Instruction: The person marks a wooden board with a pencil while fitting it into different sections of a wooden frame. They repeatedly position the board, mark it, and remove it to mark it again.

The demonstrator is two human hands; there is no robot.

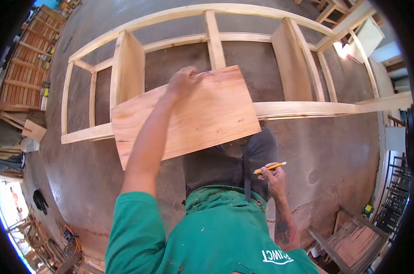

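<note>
My left hand [183, 82] grips the far edge of a flat plywood board [202, 114] and holds it over the front rail of a long wooden frame [307, 108] that lies on the concrete floor. My right hand [273, 176] hangs low beside my hip and holds a yellow pencil [270, 167] pointing up to the right. The board covers part of the frame's front rail. My green shirt and dark trousers fill the lower middle.
The frame has upright dividers [127, 68] and a back rail. A slatted wooden panel [26, 64] leans at the far left, with offcuts [33, 130] near it. Stacked boards and a wooden stand [353, 237] sit at the lower right. Tools and cables lie at the lower left.
</note>
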